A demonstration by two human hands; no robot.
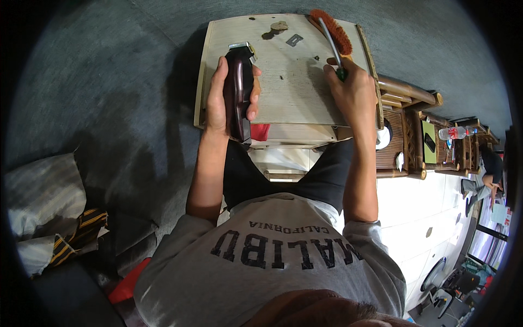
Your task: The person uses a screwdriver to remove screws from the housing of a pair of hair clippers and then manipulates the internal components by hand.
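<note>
Apparently mid-cleaning, the left hand (226, 101) is gripping a dark maroon electric hair clipper (239, 90) at upper centre over the pale wooden table (289, 92), while the right hand (354, 90) is clutching a metal-handled orange-bristled brush (332, 32), needing to be swung onto the clipper's blade.

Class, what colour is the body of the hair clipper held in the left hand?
Dark maroon hair clipper, left hand; head view.

Just 1 view here, from a camera on the person's head, looking steeply down over the chest and both forearms. It sits close: the left hand (231, 95) and right hand (354, 90) fill the upper middle, over the small bench (289, 82). The wide fisheye bends straight edges toward a dark round rim. Floor lies at the left, and bamboo furniture (414, 131) curves away at the right.
</note>
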